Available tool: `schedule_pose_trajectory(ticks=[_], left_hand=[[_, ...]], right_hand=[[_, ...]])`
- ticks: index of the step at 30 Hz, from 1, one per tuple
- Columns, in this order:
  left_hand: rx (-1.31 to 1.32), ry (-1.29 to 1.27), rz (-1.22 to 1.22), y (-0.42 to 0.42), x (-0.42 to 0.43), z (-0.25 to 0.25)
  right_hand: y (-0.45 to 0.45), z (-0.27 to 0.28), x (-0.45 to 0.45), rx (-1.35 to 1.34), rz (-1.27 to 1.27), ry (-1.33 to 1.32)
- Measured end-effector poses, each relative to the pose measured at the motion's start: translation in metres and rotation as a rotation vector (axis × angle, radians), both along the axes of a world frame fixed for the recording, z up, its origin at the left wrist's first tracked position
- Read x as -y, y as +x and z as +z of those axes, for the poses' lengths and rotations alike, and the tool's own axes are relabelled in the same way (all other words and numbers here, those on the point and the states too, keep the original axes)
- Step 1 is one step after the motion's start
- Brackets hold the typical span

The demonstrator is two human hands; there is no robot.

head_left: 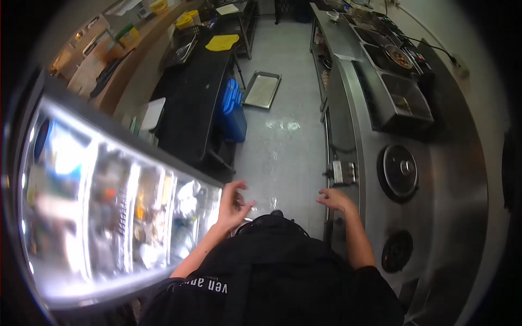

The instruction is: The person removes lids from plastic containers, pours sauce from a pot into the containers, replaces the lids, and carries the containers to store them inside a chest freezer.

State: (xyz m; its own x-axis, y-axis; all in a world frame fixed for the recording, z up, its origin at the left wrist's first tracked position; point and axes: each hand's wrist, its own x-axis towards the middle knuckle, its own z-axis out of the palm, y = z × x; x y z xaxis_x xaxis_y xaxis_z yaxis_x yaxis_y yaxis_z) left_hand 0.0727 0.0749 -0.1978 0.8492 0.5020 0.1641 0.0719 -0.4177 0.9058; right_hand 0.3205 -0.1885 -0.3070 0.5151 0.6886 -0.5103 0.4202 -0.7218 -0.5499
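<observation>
My left hand (234,205) is raised in front of my body with its fingers curved and apart, holding nothing. Close beside it is the lit glass-front fridge (128,201), its shelves full of food and containers that are too blurred to name. My right hand (336,200) hangs in the air near the edge of the steel counter (370,228), fingers loosely spread and nothing in them. A small control box with knobs (344,172) on the counter's front is the nearest thing to it.
A metal tray (262,89) lies on the floor ahead, near a blue bin (234,114) beside the black table (187,103). On the right counter are a lidded pan (401,173), a burner (397,251) and steel wells (402,100). A yellow cutting board (222,42) lies farther back.
</observation>
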Motion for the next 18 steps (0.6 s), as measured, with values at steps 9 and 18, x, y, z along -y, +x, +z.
schedule_pose_trajectory(ticks=[9,18], left_hand=[[0.254,0.378,-0.594,0.333,-0.103,0.062],[0.23,0.557,-0.558,0.539,-0.29,0.068]], right_hand=[[0.168,0.012,-0.127,-0.319,-0.189,0.447],[0.474,0.0,-0.278,-0.279,-0.533,0.507]])
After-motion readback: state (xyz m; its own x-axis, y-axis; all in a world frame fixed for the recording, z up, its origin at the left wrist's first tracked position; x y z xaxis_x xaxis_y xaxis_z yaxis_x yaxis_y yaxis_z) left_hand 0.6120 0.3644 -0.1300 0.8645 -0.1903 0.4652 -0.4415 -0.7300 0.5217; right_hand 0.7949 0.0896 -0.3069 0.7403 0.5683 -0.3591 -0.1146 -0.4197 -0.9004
